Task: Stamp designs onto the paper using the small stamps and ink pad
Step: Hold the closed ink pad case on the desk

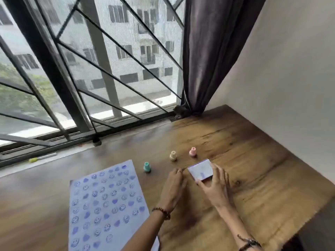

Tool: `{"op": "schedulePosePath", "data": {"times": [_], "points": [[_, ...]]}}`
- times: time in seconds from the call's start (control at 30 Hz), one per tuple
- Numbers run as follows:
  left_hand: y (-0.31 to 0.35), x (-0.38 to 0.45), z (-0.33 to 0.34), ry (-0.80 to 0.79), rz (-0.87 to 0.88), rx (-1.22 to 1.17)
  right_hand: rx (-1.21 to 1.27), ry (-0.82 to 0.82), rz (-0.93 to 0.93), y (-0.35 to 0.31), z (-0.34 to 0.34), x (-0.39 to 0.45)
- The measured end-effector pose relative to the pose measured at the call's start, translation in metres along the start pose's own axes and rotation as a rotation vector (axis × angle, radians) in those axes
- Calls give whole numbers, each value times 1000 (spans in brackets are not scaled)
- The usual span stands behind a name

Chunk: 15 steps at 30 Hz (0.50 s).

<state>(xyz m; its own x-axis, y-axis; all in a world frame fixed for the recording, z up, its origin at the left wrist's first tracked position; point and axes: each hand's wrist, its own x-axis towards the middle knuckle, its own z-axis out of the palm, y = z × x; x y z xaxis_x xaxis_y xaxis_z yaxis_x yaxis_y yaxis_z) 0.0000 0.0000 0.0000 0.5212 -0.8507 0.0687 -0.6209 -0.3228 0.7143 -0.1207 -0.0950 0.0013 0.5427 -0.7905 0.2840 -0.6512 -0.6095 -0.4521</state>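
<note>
Both hands: right (215, 185) grips the ink pad (200, 171), long axis left-right; left (174, 189) loosely curled, empty.

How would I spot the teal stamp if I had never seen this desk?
Start at the stamped paper on the wooden desk. Just past its far right corner stands the teal stamp, upright. It is the nearest of three small stamps to the sheet; the cream stamp and pink stamp stand further right.

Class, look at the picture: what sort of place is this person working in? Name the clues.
Probably a room in a flat, at a wooden table beside a barred window with a dark curtain; apartment blocks show outside.
</note>
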Motion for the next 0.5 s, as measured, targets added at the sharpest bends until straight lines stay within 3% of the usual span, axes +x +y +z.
{"op": "schedulePosePath", "data": {"times": [0.1, 0.23, 0.37, 0.5], "points": [[-1, 13, 9, -15, -40, 46, 48, -47, 90, 9, 12, 4], [2, 17, 8, -40, -90, 32, 17, -18, 64, 11, 19, 5], [0, 0, 2, 31, -163, -62, 40, 31, 33, -1, 22, -7], [-14, -37, -12, 125, -277, -75, 104, -68, -6, -25, 24, -38]]}}
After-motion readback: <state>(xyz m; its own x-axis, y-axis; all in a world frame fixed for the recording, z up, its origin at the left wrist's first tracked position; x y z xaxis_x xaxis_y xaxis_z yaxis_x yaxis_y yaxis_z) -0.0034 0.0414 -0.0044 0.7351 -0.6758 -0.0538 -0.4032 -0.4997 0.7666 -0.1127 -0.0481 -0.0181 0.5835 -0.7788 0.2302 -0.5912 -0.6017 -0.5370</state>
